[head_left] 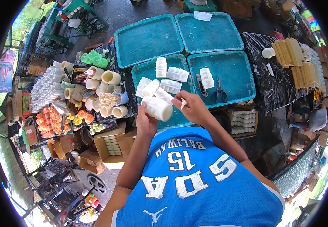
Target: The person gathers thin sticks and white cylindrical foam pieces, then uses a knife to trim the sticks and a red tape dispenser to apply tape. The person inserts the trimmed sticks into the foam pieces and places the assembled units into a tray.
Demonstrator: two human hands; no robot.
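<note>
My left hand (145, 122) is wrapped round a thick white pillar candle (159, 109) with a bumpy side, tilted with its smooth round end toward my right. Just right of it, my right hand (192, 107) is closed on a small pale frayed bundle (183, 103); its exact kind is hard to make out. Several more white bumpy candles (170, 86) lie loosely together in the near left teal tray (136, 72). In the near right tray (236, 72) rest one white candle (206, 78), a dark-handled knife (201, 85) and dark blue scissors (219, 92).
Two more teal trays (149, 39) adjoin at the far side. On the left table stand cream cylinders (111, 77), a cup of thin pale sticks or wicks (113, 99), and orange pieces (52, 120). Yellow sheets (294, 53) lie on the right. An open cardboard box (115, 145) sits low left.
</note>
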